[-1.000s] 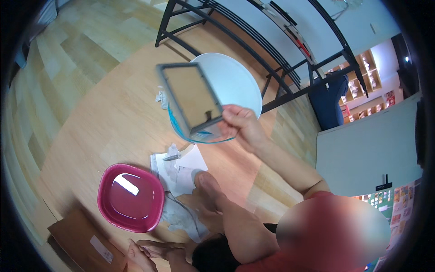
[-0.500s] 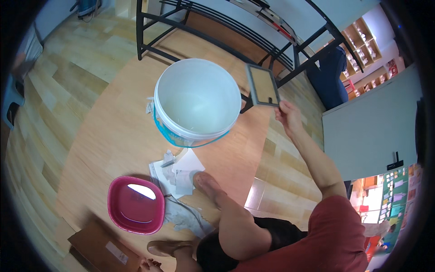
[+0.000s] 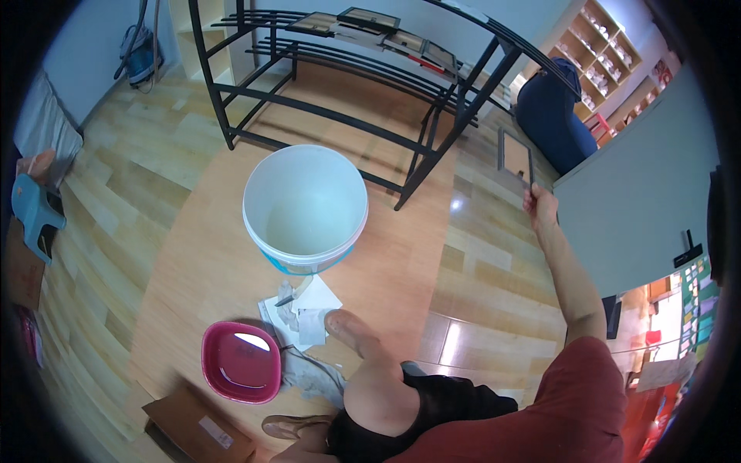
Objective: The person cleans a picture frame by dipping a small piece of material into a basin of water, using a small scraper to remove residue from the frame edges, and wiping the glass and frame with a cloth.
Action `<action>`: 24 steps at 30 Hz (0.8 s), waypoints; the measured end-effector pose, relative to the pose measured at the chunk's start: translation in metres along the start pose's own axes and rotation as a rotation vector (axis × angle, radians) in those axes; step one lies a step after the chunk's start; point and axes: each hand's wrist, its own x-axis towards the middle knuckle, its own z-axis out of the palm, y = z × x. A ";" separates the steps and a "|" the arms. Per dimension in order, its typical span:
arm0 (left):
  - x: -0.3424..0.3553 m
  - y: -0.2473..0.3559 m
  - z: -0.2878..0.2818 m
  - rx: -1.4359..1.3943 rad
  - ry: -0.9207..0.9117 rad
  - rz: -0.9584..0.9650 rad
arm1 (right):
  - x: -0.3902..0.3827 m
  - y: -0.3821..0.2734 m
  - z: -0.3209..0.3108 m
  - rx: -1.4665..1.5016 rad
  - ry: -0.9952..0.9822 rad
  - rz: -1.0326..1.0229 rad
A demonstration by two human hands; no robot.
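Observation:
My right hand (image 3: 542, 204) grips the lower corner of a thin dark-edged frame with a tan panel (image 3: 515, 154), held out at arm's length right of the black rack. A white bucket (image 3: 305, 174) with a blue handle stands on the pale board in front of the rack. Nearer me are white papers and rags (image 3: 312, 324), with a small grey tool on them, and a pink basin (image 3: 210, 363) with liquid in it beside my bare leg. My left hand is out of the picture.
Several similar frames (image 3: 367, 19) lie on the black metal rack (image 3: 324, 108). A dark bulky object (image 3: 552, 131) stands by a pale door (image 3: 641, 193) at right. A blue stool (image 3: 35, 212), a vacuum (image 3: 139, 58) and cardboard (image 3: 193, 424) are around the board's left side.
My right hand has carried the frame from over the bucket rightward and away, beyond the rack's end. The view has tilted up, showing more of the rack. My left hand has left the picture.

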 end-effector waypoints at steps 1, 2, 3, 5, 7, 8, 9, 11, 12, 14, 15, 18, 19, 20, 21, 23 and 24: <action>-0.002 0.003 0.005 0.015 -0.019 0.003 | 0.017 -0.007 0.002 0.002 0.030 -0.012; -0.004 0.006 0.009 0.025 -0.027 0.005 | 0.034 -0.013 0.008 0.000 0.054 -0.023; -0.006 0.007 0.018 0.037 -0.046 0.002 | 0.054 -0.020 0.011 0.017 0.068 -0.032; -0.008 0.010 0.028 0.061 -0.062 -0.011 | 0.094 -0.030 0.027 0.046 0.085 -0.048; -0.008 0.009 0.043 0.087 -0.084 -0.031 | 0.128 -0.040 0.039 0.026 0.051 -0.107; -0.008 0.008 0.046 0.100 -0.083 -0.044 | 0.144 -0.041 0.051 0.016 0.026 -0.132; -0.008 0.007 0.053 0.113 -0.085 -0.056 | 0.155 -0.045 0.063 0.028 0.056 -0.147; -0.009 0.002 0.062 0.143 -0.088 -0.084 | 0.175 -0.050 0.087 0.052 0.113 -0.175; -0.010 -0.002 0.069 0.161 -0.086 -0.096 | 0.184 -0.052 0.096 0.049 0.128 -0.183; -0.005 -0.008 0.071 0.195 -0.088 -0.127 | 0.204 -0.056 0.112 0.044 0.157 -0.204; -0.003 -0.012 0.074 0.208 -0.089 -0.141 | 0.216 -0.058 0.116 -0.019 0.175 -0.230; 0.001 -0.024 0.077 0.254 -0.087 -0.190 | 0.237 -0.061 0.130 0.012 0.211 -0.223; 0.001 -0.030 0.079 0.265 -0.084 -0.207 | 0.243 -0.062 0.138 0.076 0.256 -0.224; 0.001 -0.034 0.076 0.276 -0.077 -0.223 | 0.247 -0.063 0.145 0.029 0.225 -0.245; 0.001 -0.039 0.075 0.291 -0.071 -0.237 | 0.250 -0.062 0.151 -0.019 0.193 -0.266; 0.002 -0.048 0.078 0.314 -0.087 -0.263 | 0.270 -0.070 0.148 -0.124 0.154 -0.315; 0.003 -0.051 0.079 0.317 -0.105 -0.273 | 0.279 -0.073 0.148 -0.142 0.153 -0.285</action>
